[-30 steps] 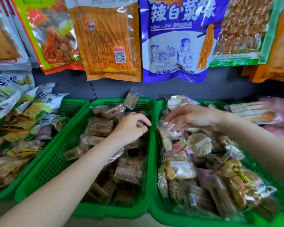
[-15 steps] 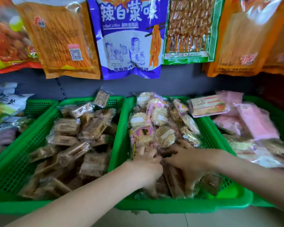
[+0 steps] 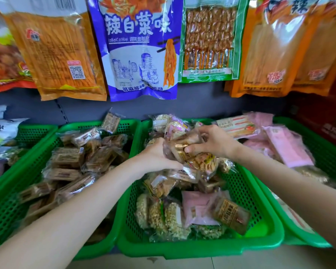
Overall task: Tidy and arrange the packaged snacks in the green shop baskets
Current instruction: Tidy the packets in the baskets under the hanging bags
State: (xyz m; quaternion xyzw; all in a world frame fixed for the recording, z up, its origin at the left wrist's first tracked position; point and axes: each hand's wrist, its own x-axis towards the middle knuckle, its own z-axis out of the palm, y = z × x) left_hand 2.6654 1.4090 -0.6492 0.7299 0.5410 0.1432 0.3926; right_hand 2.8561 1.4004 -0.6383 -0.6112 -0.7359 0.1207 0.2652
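Both hands met over the middle green basket (image 3: 200, 247). The left hand (image 3: 155, 158) gripped a bundle of clear-wrapped snack packets (image 3: 184, 148) from the 9 o'clock side, fingers curled under it; the right hand (image 3: 213, 141) pinched the same bundle from 3 o'clock, fingers bent around its top. The bundle was held above the loose packets heaped in that basket. At 9 o'clock, the neighbouring green basket (image 3: 37, 162) held brown bar packets (image 3: 66, 158); at 3 o'clock lay pink packets (image 3: 285, 146). Large snack bags (image 3: 138, 47) hung at 12 o'clock.
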